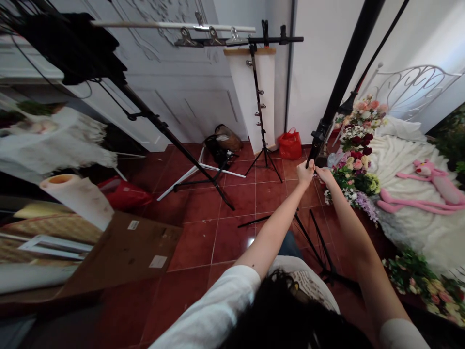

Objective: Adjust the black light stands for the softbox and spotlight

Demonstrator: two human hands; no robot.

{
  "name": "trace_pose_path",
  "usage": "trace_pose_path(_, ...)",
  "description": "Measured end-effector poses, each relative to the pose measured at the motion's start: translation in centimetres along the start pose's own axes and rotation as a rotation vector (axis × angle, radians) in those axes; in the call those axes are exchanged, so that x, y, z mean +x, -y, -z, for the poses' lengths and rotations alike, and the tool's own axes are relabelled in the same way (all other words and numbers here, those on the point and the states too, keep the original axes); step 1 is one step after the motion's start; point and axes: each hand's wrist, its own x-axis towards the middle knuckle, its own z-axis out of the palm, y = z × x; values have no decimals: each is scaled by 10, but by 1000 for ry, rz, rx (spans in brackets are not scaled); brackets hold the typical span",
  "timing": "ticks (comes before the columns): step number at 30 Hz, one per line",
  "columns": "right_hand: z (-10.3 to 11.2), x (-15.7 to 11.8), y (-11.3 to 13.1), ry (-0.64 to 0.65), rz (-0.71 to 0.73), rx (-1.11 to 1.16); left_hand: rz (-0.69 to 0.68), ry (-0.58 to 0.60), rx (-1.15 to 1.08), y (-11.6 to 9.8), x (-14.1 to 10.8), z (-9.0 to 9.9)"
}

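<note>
A tall black light stand [336,94] rises in front of me and leans toward the upper right. My left hand [305,173] is wrapped round its pole just below a black clamp collar [318,136]. Close beside it, my right hand [324,175] is closed at the same pole, the fingertips of both hands almost meeting. What the right fingers press on is partly hidden. Black tripod legs [319,245] spread over the red tiled floor [201,240] by my feet. Artificial flowers [358,162] stand just right of my hands.
Another black stand [165,130] slants across the left. A backdrop stand with clips [259,99] and a red bag [289,144] are by the wall. Cardboard [125,252] and a paper roll [78,196] lie left. On the right, a white-draped bed [403,145] holds a pink plush toy [441,182].
</note>
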Motion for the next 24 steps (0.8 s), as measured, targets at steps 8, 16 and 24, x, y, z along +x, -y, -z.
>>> trace_pose_path(8, -11, -1, -16, -77, 175, 214, -20, 9, 15, -3, -2, 3)
trace_pose_path(16, -26, -1, -30, -218, 337, 304, -4, -11, -16, -7, -2, 3)
trace_pose_path(24, 28, 14, 6, -13, 15, -476, 17, -9, -5, -5, -3, 2)
